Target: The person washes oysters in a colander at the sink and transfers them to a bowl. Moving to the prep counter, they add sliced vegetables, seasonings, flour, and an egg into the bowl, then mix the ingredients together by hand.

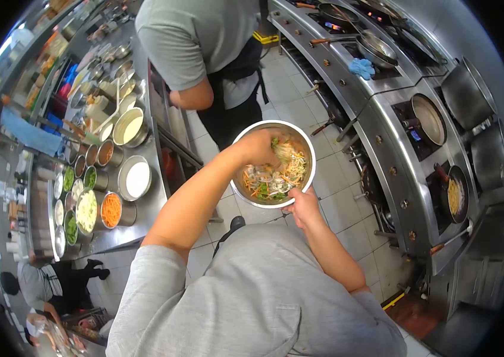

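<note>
A round metal bowl (pixel 242 191) is held out in front of my body, over the tiled floor. In it lie noodles or sprouts (pixel 292 162), orange carrot strips, green leaves and pale pieces. My left hand (pixel 258 149) reaches into the bowl from the upper left, its fingers bent down among the food; the fingertips are hidden, so what they hold cannot be made out. At the bowl's lower right rim, my right hand (pixel 304 206) grips the edge, the thumb on the rim and the fingers underneath.
A co-worker (pixel 174 41) stands just beyond the bowl. On the left, a steel counter (pixel 151 208) bears tubs of carrot strips (pixel 111 210), greens and a white-filled bowl (pixel 138 178). Stoves (pixel 377 113) with pans (pixel 429 119) line the right. Another person (pixel 38 285) is at lower left.
</note>
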Available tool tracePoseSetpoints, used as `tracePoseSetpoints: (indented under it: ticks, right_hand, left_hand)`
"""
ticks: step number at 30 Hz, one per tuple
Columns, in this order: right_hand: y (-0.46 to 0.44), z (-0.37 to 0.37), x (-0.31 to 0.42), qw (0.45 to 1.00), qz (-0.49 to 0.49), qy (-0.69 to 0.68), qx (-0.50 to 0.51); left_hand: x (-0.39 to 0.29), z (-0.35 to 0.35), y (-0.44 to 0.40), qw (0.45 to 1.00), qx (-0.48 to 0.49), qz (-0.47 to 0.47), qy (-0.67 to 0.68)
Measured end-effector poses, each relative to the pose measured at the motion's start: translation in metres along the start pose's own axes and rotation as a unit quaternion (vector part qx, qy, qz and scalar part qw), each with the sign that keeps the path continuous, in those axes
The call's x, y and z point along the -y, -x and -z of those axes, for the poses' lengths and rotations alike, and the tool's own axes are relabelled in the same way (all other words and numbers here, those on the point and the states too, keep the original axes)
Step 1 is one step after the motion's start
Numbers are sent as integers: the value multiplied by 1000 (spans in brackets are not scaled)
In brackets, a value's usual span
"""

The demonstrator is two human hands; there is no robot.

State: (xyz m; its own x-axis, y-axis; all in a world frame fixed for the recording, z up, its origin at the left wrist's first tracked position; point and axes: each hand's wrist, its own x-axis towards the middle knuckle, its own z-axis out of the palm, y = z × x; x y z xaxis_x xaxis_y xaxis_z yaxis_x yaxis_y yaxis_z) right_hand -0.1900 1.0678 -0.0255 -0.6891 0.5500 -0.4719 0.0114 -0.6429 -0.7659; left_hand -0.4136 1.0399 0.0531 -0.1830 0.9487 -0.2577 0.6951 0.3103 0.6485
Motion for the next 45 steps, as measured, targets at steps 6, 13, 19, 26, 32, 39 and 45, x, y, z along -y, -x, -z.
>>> tracePoseSetpoints:
  ticks: [6, 13, 19, 26, 32, 39, 45]
  right_hand:
    - [-5, 0, 10, 1000, -5, -13, 28]
    - [-26, 14, 0, 998, -49, -12, 25]
    - [-64, -13, 11, 995, -60, 7, 79]
    - [-149, -99, 4, 993, -64, 2, 104]
    - [-227, -179, 19, 991, -76, 52, 94]
    - [-315, -253, 30, 992, -60, 73, 79]
    - [-356, -312, 48, 994, -68, 63, 54]
  left_hand:
    - [-31, -63, 13, 983, -141, 87, -76]
    - [39, -32, -9, 960, -69, 107, -250]
    - [-20, 104, 52, 966, -252, 45, -45]
    - [47, 96, 26, 872, -443, -207, -38]
    - [206, 174, 32, 918, -390, -70, -9]
    - [492, 367, 65, 751, -601, 271, 42]
    - [628, 439, 12, 698, -618, 361, -16]
